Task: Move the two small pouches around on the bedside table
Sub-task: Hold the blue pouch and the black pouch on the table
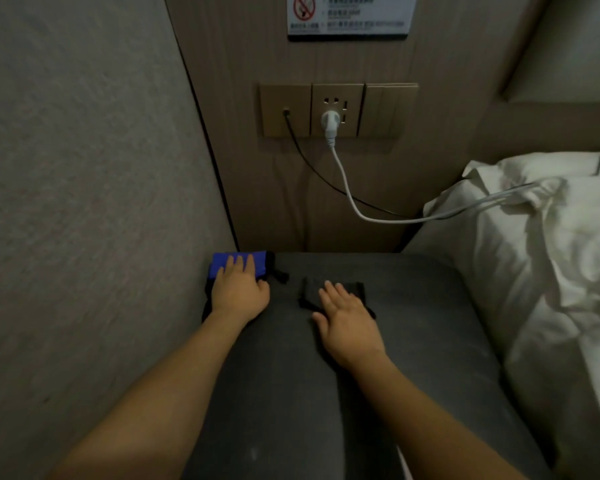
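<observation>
On the dark grey padded tabletop (395, 306): left hand (238, 291), fingers flat, pressing the blue fabric pouch (222, 263) (far-left corner); right hand (347, 323), fingers spread, atop the black fabric pouch (312, 289), centre.

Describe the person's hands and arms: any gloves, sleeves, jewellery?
Both arms are bare along the whole length in view; no sleeves show. The left hand and right hand wear no gloves. No watch, bracelet or ring is visible, though the picture is dim and soft.
</observation>
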Action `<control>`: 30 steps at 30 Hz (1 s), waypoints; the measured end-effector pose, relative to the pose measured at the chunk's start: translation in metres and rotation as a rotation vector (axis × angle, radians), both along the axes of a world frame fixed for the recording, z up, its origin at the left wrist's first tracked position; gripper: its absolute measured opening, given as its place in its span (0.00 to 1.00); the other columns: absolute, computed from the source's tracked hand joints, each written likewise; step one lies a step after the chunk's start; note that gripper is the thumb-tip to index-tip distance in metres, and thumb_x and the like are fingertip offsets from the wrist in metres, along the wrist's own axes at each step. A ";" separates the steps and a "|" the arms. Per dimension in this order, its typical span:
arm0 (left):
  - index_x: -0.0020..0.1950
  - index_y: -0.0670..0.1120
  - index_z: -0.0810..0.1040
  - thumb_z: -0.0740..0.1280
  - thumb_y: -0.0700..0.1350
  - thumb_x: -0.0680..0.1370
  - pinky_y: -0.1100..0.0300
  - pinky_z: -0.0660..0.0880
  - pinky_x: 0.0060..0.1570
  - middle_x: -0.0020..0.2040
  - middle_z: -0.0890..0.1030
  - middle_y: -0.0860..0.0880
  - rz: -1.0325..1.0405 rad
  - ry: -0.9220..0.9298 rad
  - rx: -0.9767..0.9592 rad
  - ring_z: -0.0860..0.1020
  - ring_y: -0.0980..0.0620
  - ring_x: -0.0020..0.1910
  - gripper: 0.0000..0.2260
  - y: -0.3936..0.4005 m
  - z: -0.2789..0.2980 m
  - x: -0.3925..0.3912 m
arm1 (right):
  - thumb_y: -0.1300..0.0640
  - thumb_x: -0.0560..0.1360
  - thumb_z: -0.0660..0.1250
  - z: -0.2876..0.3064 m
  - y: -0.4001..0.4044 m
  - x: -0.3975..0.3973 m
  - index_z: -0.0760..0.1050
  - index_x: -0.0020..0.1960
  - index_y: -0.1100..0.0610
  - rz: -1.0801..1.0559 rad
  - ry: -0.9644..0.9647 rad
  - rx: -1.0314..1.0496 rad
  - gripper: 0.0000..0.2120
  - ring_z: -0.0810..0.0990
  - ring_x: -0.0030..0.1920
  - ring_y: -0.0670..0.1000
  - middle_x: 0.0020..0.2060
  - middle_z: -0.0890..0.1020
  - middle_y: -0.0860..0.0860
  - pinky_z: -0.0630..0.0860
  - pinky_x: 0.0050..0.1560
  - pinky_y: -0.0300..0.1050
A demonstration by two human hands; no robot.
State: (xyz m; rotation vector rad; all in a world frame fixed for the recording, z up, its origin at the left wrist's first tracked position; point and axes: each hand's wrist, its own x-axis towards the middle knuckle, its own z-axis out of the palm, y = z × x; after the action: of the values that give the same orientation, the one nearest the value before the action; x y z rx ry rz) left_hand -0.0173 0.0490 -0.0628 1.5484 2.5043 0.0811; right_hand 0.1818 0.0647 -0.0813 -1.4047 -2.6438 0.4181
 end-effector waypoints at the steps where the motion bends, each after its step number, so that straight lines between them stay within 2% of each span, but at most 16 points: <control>1: 0.78 0.42 0.52 0.54 0.51 0.80 0.51 0.51 0.77 0.78 0.55 0.42 -0.011 0.008 -0.027 0.53 0.44 0.78 0.29 -0.002 -0.002 0.000 | 0.45 0.81 0.49 0.001 0.002 0.012 0.55 0.76 0.55 -0.023 -0.003 0.002 0.26 0.51 0.76 0.49 0.76 0.55 0.50 0.47 0.74 0.44; 6: 0.79 0.42 0.46 0.52 0.51 0.81 0.51 0.46 0.78 0.80 0.47 0.42 -0.057 -0.039 -0.141 0.46 0.45 0.79 0.30 -0.007 0.005 -0.003 | 0.46 0.81 0.50 0.001 0.016 0.062 0.57 0.75 0.55 -0.153 -0.032 0.001 0.26 0.53 0.76 0.49 0.76 0.57 0.50 0.49 0.74 0.44; 12: 0.78 0.42 0.52 0.52 0.48 0.81 0.54 0.47 0.77 0.79 0.51 0.45 -0.130 0.016 0.004 0.49 0.48 0.79 0.27 -0.054 0.002 0.016 | 0.47 0.81 0.51 0.007 0.033 0.109 0.57 0.75 0.57 -0.285 -0.129 -0.001 0.26 0.54 0.75 0.52 0.76 0.57 0.53 0.52 0.74 0.46; 15: 0.79 0.43 0.50 0.51 0.48 0.82 0.57 0.46 0.77 0.80 0.49 0.46 -0.193 -0.022 -0.066 0.48 0.50 0.79 0.26 -0.082 -0.008 0.021 | 0.48 0.81 0.51 0.009 0.035 0.120 0.57 0.75 0.59 -0.315 -0.173 -0.001 0.26 0.55 0.75 0.53 0.76 0.57 0.55 0.54 0.74 0.48; 19: 0.79 0.43 0.49 0.50 0.46 0.82 0.58 0.47 0.77 0.80 0.48 0.46 -0.224 -0.100 -0.145 0.47 0.49 0.79 0.25 -0.080 0.003 0.014 | 0.48 0.82 0.50 0.010 0.039 0.121 0.55 0.75 0.59 -0.331 -0.188 -0.067 0.26 0.53 0.76 0.54 0.76 0.55 0.55 0.52 0.74 0.48; 24: 0.79 0.43 0.50 0.49 0.43 0.83 0.60 0.49 0.76 0.80 0.48 0.46 -0.222 -0.259 -0.266 0.48 0.50 0.79 0.23 -0.069 0.023 0.005 | 0.53 0.82 0.52 0.010 0.030 0.117 0.58 0.74 0.62 -0.401 -0.070 -0.060 0.23 0.55 0.75 0.57 0.75 0.58 0.59 0.52 0.74 0.51; 27: 0.78 0.45 0.54 0.47 0.43 0.83 0.60 0.50 0.76 0.79 0.53 0.47 -0.128 -0.401 -0.233 0.53 0.50 0.78 0.22 -0.061 0.031 -0.001 | 0.54 0.82 0.52 0.009 0.015 0.092 0.61 0.73 0.63 -0.393 -0.093 -0.034 0.22 0.59 0.73 0.60 0.73 0.62 0.61 0.56 0.71 0.54; 29: 0.74 0.45 0.65 0.50 0.44 0.83 0.59 0.57 0.73 0.73 0.66 0.49 -0.001 -0.555 -0.124 0.64 0.49 0.74 0.20 -0.055 0.035 -0.005 | 0.56 0.79 0.55 0.008 -0.003 0.060 0.70 0.66 0.68 -0.289 -0.053 -0.019 0.20 0.69 0.66 0.65 0.67 0.71 0.66 0.67 0.64 0.58; 30: 0.68 0.44 0.74 0.52 0.45 0.83 0.58 0.64 0.68 0.65 0.74 0.49 0.082 -0.668 -0.060 0.71 0.48 0.68 0.18 -0.052 0.038 -0.007 | 0.54 0.77 0.54 0.008 -0.014 0.041 0.73 0.63 0.68 -0.233 -0.037 -0.023 0.22 0.73 0.63 0.66 0.64 0.73 0.66 0.70 0.62 0.60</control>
State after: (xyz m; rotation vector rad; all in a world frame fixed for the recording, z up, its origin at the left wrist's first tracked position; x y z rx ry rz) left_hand -0.0244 -0.0034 -0.0253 1.1417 2.0087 0.4494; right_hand 0.2232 0.0505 -0.0729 -1.7174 -2.4688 0.3998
